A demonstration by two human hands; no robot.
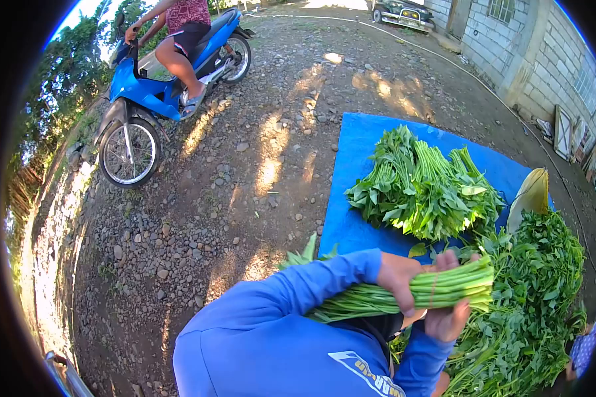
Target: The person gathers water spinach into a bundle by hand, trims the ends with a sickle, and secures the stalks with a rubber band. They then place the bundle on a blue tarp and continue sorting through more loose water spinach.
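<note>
Outdoors, tarp [354, 149], greens [424, 185] atop; hands [397, 274] holding stems [453, 284]

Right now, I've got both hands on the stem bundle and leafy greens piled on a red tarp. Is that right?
Not quite: the tarp is blue, not red, as the head view shows. The rest stands: the left hand and right hand are on the stem bundle, and leafy greens are piled on the tarp.

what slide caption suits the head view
Both hands hold a banded bunch of stems near leafy greens on a blue tarp.
</note>
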